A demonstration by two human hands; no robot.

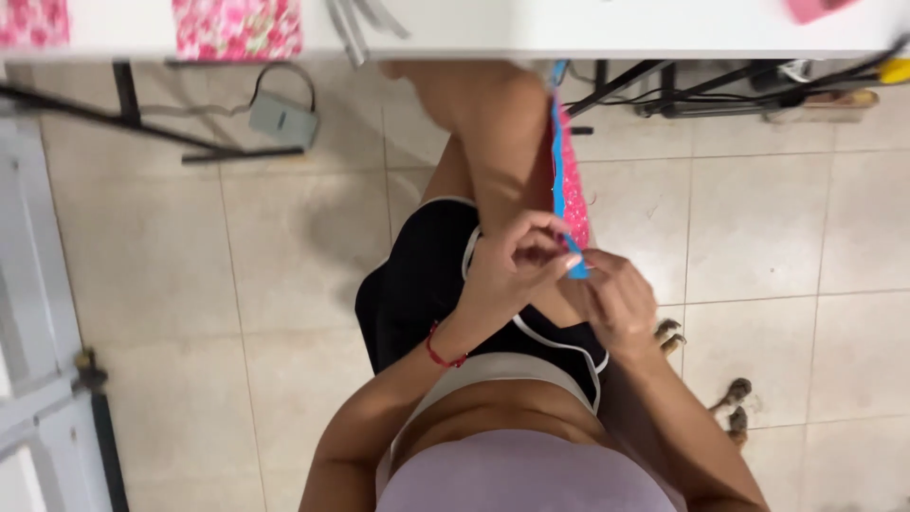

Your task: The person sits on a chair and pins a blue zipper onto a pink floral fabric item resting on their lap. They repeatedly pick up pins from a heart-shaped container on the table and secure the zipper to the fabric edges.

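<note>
Both hands meet over the person's lap, below the front edge of the white table [607, 38]. The left hand [517, 265] pinches the lower end of a long pink floral fabric strip with bright blue edging [569, 190] between thumb and fingertips. The right hand [616, 299] is curled just beside it, fingers closed on the same end. The strip hangs down from the table's front edge, along the raised knee. A red cord bracelet [438, 356] circles the left wrist. A grey foot pedal [282, 118] lies on the tiled floor [777, 228].
</note>
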